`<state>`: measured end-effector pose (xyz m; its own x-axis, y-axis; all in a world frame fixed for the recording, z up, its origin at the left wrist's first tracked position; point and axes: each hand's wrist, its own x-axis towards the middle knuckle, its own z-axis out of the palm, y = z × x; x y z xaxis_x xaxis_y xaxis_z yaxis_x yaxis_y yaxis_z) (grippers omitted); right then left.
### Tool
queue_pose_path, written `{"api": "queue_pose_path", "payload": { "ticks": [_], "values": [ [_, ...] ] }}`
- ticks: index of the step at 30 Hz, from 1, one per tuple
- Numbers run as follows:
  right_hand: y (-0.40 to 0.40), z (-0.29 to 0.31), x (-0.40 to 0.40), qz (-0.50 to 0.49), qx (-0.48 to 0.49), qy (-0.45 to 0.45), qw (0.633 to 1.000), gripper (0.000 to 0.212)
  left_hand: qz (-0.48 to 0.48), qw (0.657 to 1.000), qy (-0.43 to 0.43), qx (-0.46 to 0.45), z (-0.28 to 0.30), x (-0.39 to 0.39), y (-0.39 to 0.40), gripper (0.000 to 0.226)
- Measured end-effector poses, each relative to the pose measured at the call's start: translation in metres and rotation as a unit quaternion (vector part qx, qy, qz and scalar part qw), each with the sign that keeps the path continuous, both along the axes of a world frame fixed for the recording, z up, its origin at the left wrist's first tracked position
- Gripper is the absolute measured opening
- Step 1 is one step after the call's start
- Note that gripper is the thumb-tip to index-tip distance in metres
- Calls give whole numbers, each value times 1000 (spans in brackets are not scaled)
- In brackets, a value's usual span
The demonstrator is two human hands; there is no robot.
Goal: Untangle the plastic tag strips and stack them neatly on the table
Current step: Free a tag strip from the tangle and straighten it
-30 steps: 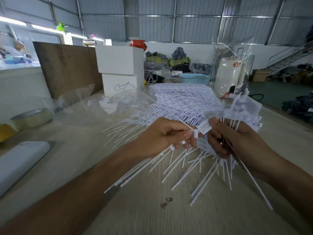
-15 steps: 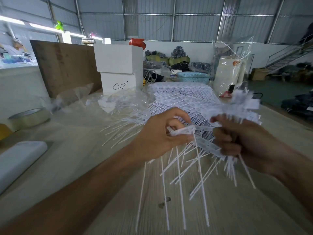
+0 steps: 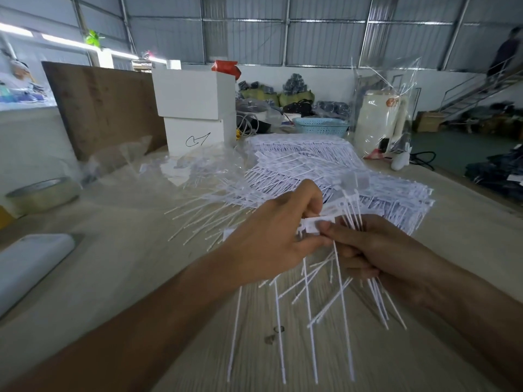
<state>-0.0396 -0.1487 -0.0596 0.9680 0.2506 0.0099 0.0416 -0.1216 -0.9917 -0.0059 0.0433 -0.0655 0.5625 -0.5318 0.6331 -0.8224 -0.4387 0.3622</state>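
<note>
At the far left of the counter (image 3: 119, 278) sit a tape roll (image 3: 42, 195) and, nearer, a pale roll (image 3: 27, 265); a brown board (image 3: 104, 108) leans behind, beside two stacked white boxes (image 3: 195, 108). Mid-frame, the left hand (image 3: 271, 241) has its grip pinched on the flat heads of a few tag strips (image 3: 311, 306), whose tails dangle over the wood. The right hand (image 3: 376, 250) grasps a bunch of the same strips. Behind both hands lies the big stack of strips (image 3: 311, 165), with a blue basket (image 3: 321, 127) beyond it.
</note>
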Motion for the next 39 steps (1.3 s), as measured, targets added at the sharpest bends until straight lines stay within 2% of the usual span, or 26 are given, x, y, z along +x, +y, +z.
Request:
{"api": "queue_pose_path", "payload": {
  "ticks": [4,7,9,12,14,16,19,21,24,26,29,33,39],
  "values": [
    [-8,6,5,-27,45,-9,999,29,-38,998,43,-15,2,5,8,34],
    [-9,7,5,-33,60,-6,998,30,45,998,7,40,-1,10,13,40],
    [-8,7,4,-24,55,-12,998,33,83,994,-40,51,-2,10,13,29],
    [-4,8,-2,-20,3,-58,998,36,78,992,-96,35,-1,8,13,25],
    [-2,7,-4,-33,-68,-130,989,40,64,986,-147,41,-1,7,14,24],
    [0,7,-5,-45,-95,-182,978,41,51,983,-169,44,-1,6,14,24],
    [-2,10,-5,-49,-99,-219,969,37,13,997,-82,1,1,8,14,24],
    [-7,10,-4,-39,-148,-256,955,43,-32,999,2,-36,2,10,12,18],
    [-16,14,-4,-53,-232,-293,926,38,-84,990,86,-75,1,14,13,13],
    [-23,18,-1,-69,-187,-258,945,41,-71,990,91,-76,-1,17,17,11],
    [-31,19,2,-71,-28,-150,986,45,-13,995,52,-79,-2,20,21,13],
    [-17,8,3,-35,6,-87,996,50,-13,992,33,-119,-1,13,12,20],
    [9,-6,0,-55,46,-60,996,42,5,996,-2,-91,-4,8,-1,34]
  ]
}}
